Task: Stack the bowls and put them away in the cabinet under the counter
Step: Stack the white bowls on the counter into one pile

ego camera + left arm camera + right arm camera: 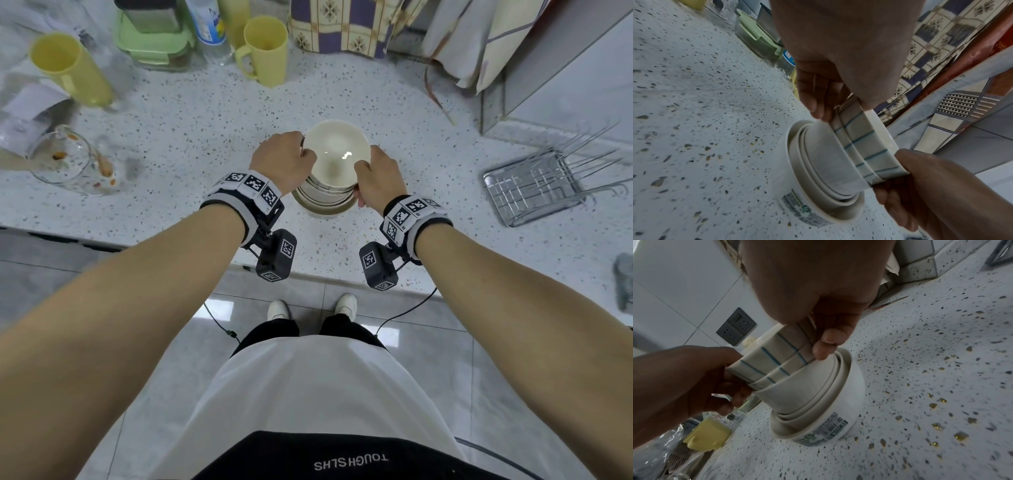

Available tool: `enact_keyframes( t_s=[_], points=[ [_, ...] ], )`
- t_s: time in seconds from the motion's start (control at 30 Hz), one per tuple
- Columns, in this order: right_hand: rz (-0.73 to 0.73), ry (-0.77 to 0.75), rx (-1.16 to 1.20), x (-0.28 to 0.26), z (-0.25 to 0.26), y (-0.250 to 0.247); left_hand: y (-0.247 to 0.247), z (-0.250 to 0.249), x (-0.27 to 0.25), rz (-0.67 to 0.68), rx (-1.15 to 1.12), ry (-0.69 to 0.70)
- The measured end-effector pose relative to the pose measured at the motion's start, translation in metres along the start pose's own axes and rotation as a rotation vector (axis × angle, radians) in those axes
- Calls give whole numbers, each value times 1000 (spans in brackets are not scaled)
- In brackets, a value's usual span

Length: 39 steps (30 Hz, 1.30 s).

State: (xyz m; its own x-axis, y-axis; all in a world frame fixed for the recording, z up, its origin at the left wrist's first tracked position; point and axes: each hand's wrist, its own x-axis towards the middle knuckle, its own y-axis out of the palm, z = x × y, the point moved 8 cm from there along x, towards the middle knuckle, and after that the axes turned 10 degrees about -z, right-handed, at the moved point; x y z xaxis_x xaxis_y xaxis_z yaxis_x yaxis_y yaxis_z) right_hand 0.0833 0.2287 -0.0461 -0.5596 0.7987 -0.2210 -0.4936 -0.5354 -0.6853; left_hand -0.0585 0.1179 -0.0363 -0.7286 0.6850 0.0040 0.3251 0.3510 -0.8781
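Note:
A stack of cream bowls (334,161) stands mid-counter, close to the front edge. The lowest is a white bowl with a printed label (797,204) (849,404), resting on the counter with several plain bowls nested in it. On top sit two bowls with blue stripes (865,146) (772,356). My left hand (286,159) (816,99) grips the striped bowls from the left side. My right hand (375,174) (828,340) grips them from the right, fingers curled under the rims. I cannot tell whether the upper bowls rest in the stack or hang just above it.
Two yellow cups (68,68) (267,51), a green-lidded container (154,44) and a bottle stand at the back. A glass jug (65,161) lies left. A metal rack (531,188) sits right. The counter's front edge (308,270) is near my wrists, tiled floor below.

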Motion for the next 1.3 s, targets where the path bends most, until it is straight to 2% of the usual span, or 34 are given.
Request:
enact_keyframes(
  t_s=[0.1, 0.23, 0.33, 0.4, 0.7, 0.93, 1.3],
  points=[
    [3, 6, 25, 1, -2, 2, 0, 5, -3, 12, -94, -42],
    [13, 30, 59, 4, -4, 3, 3, 6, -15, 142, -451, -132],
    [2, 42, 69, 3, -4, 3, 20, 9, -26, 327, -423, -134],
    [-3, 52, 76, 2, -3, 2, 28, 10, -29, 371, -387, -120],
    [-48, 78, 119, -6, -3, 4, 32, 18, -23, 164, -267, -40],
    [-106, 75, 19, -10, 2, 3, 24, 10, -22, 151, -261, -4],
    [-56, 70, 14, -5, -3, 3, 23, 9, -29, 118, -188, -30]
  ],
)
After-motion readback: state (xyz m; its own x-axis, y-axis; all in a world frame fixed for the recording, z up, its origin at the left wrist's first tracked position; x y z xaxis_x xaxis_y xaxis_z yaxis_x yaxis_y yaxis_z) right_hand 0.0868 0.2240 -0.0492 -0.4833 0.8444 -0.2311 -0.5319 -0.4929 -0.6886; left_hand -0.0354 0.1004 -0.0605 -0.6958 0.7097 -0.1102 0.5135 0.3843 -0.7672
